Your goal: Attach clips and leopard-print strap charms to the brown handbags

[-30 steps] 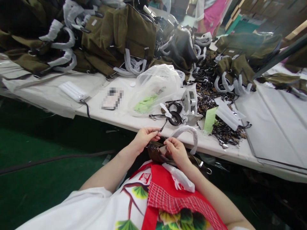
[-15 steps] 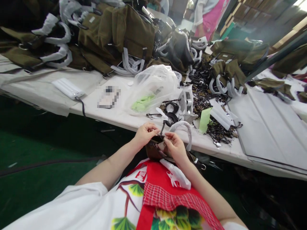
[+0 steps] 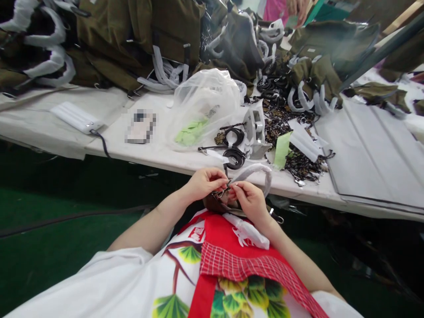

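Observation:
A small brown handbag [image 3: 214, 205] rests against my apron at the table's front edge, partly covered by my hands. Its handle [image 3: 263, 168], wrapped in white, arches up behind my right hand [image 3: 251, 201]. My left hand [image 3: 208, 182] has its fingers pinched together over the bag's opening, with a small metal clip [image 3: 217, 193] just beneath them. Facing it, my right hand also pinches with thumb and forefinger at the bag's top. What lies between either set of fingertips is too small to make out. Coiled black straps [image 3: 234, 158] lie on the table just beyond.
A clear plastic bag [image 3: 212, 95] with green slips stands on the white table [image 3: 159, 154]. Left of it are a blurred-out phone-like item [image 3: 141, 127] and a white power strip [image 3: 76, 117]. Chains pile up at right. Olive bags [image 3: 115, 48] line the back; a person's hand [image 3: 298, 11] shows beyond.
The view has tilted down. My hands have come closer together over the bag's opening, and the metal clip shows more plainly below my left fingers.

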The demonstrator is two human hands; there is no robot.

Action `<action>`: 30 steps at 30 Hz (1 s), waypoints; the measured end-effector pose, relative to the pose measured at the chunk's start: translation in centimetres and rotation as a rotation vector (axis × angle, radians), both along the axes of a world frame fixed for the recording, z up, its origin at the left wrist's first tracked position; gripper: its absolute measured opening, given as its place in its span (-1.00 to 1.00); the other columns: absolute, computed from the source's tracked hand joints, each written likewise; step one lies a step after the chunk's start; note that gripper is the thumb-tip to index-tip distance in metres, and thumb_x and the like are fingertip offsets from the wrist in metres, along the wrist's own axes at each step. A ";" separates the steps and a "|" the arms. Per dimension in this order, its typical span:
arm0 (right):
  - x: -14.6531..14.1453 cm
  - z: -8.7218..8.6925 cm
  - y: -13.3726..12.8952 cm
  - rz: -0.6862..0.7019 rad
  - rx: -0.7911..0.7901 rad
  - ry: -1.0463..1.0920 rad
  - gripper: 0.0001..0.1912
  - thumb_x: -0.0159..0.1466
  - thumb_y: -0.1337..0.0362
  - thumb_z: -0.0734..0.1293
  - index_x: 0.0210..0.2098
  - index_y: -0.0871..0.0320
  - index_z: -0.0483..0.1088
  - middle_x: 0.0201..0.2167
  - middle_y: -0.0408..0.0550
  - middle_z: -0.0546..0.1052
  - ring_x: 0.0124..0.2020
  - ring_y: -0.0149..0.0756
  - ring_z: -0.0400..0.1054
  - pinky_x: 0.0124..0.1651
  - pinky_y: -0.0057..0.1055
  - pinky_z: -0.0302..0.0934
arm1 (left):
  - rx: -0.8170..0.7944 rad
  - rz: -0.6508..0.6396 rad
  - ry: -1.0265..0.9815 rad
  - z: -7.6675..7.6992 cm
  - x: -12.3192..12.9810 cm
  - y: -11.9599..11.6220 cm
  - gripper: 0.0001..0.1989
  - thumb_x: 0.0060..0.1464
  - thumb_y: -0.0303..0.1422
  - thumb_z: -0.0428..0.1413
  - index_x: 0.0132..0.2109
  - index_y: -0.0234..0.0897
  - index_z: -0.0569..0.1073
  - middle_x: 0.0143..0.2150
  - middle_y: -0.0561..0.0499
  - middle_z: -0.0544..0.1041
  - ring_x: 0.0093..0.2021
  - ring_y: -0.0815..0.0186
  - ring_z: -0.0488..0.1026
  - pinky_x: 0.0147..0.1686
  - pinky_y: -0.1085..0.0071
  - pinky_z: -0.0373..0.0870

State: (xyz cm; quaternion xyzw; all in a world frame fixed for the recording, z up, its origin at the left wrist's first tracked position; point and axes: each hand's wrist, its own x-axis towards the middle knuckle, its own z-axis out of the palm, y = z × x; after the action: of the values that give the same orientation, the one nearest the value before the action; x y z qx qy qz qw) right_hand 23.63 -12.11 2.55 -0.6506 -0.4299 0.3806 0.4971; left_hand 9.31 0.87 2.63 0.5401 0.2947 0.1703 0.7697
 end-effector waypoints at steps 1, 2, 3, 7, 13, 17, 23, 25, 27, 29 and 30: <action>0.1 0.3 -0.2 0.012 0.003 -0.052 -0.73 0.36 0.08 0.26 -0.23 0.12 0.49 -0.41 -0.07 0.58 -0.45 -0.32 0.51 -0.37 -0.41 0.46 | 0.022 -0.022 -0.012 0.1 0.0 -0.1 -0.63 -0.10 -0.12 0.34 -0.33 -0.37 0.52 -0.46 0.02 0.56 -0.47 0.42 0.47 -0.38 0.50 0.46; 0.1 0.6 -0.4 0.020 0.006 -0.094 -0.76 0.36 0.11 0.26 -0.22 0.12 0.49 -0.41 -0.08 0.58 -0.45 -0.32 0.51 -0.38 -0.43 0.46 | 0.051 -0.041 -0.024 0.1 0.0 -0.3 -0.65 -0.08 -0.14 0.32 -0.33 -0.37 0.53 -0.46 0.03 0.55 -0.48 0.43 0.46 -0.40 0.52 0.43; 0.1 0.8 -0.6 0.027 0.009 -0.129 -0.77 0.36 0.13 0.26 -0.21 0.12 0.49 -0.41 -0.08 0.58 -0.47 -0.33 0.51 -0.39 -0.44 0.46 | 0.080 -0.059 -0.032 0.2 -0.1 -0.4 -0.68 -0.06 -0.16 0.31 -0.32 -0.37 0.54 -0.47 0.04 0.54 -0.48 0.44 0.44 -0.42 0.53 0.41; 0.1 1.2 -0.8 0.049 0.023 -0.248 -0.79 0.37 0.18 0.25 -0.22 0.12 0.49 -0.44 -0.12 0.58 -0.52 -0.36 0.48 -0.45 -0.49 0.41 | 0.153 -0.090 -0.034 0.4 -0.2 -0.7 -0.72 0.01 -0.20 0.26 -0.33 -0.39 0.54 -0.47 0.05 0.52 -0.48 0.44 0.42 -0.44 0.55 0.37; 0.1 1.3 -0.6 0.093 0.086 -0.451 -0.81 0.36 0.26 0.25 -0.25 0.13 0.51 -0.43 -0.10 0.60 -0.48 -0.36 0.48 -0.36 -0.49 0.36 | 0.146 -0.103 -0.033 0.8 -0.3 -0.9 -0.73 0.03 -0.20 0.24 -0.33 -0.38 0.51 -0.49 0.06 0.49 -0.51 0.44 0.40 -0.46 0.55 0.36; 0.2 1.3 -0.6 0.093 0.101 -0.494 -0.80 0.36 0.27 0.26 -0.25 0.13 0.54 -0.40 -0.09 0.62 -0.45 -0.35 0.48 -0.33 -0.48 0.35 | 0.172 -0.114 -0.031 1.1 -0.5 -1.0 -0.71 0.05 -0.19 0.23 -0.33 -0.39 0.51 -0.48 0.03 0.51 -0.50 0.43 0.41 -0.45 0.54 0.37; 0.2 1.4 -0.7 0.082 0.098 -0.467 -0.78 0.36 0.24 0.26 -0.22 0.12 0.56 -0.36 -0.08 0.64 -0.42 -0.33 0.49 -0.32 -0.47 0.36 | 0.252 -0.099 -0.013 1.2 -0.6 -1.1 -0.73 0.06 -0.22 0.21 -0.34 -0.39 0.52 -0.48 0.02 0.51 -0.50 0.43 0.41 -0.46 0.55 0.36; 0.1 1.4 -0.6 0.082 0.090 -0.448 -0.77 0.36 0.23 0.26 -0.22 0.11 0.57 -0.37 -0.09 0.64 -0.44 -0.34 0.49 -0.34 -0.47 0.37 | 0.274 -0.102 -0.008 1.3 -0.7 -1.1 -0.74 0.07 -0.22 0.19 -0.34 -0.39 0.52 -0.48 0.02 0.51 -0.49 0.41 0.43 -0.46 0.54 0.37; 0.1 1.5 -0.6 0.096 0.070 -0.435 -0.75 0.37 0.20 0.25 -0.22 0.09 0.57 -0.40 -0.10 0.63 -0.48 -0.34 0.48 -0.35 -0.46 0.37 | 0.309 -0.102 0.004 1.3 -0.8 -1.1 -0.75 0.08 -0.23 0.18 -0.34 -0.38 0.52 -0.48 0.01 0.52 -0.49 0.40 0.44 -0.45 0.53 0.38; 0.1 1.5 -0.7 0.121 0.047 -0.450 -0.73 0.38 0.17 0.24 -0.20 0.08 0.58 -0.41 -0.10 0.63 -0.49 -0.33 0.47 -0.34 -0.44 0.38 | 0.343 -0.102 0.017 1.5 -0.9 -1.2 -0.76 0.10 -0.24 0.17 -0.34 -0.37 0.52 -0.47 0.00 0.53 -0.48 0.38 0.46 -0.44 0.51 0.39; 0.1 1.6 -0.7 0.130 0.041 -0.471 -0.73 0.38 0.16 0.24 -0.20 0.07 0.58 -0.41 -0.10 0.63 -0.48 -0.32 0.48 -0.32 -0.43 0.39 | 0.351 -0.109 0.020 1.6 -0.9 -1.3 -0.77 0.11 -0.25 0.16 -0.34 -0.37 0.52 -0.47 -0.01 0.54 -0.47 0.36 0.47 -0.43 0.50 0.41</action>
State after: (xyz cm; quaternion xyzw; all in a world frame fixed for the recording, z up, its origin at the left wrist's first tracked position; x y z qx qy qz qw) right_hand 23.75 -12.81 4.11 -0.6819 -0.5826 0.2409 0.3708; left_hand 8.39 -0.41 4.23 0.6828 0.2384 0.1720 0.6688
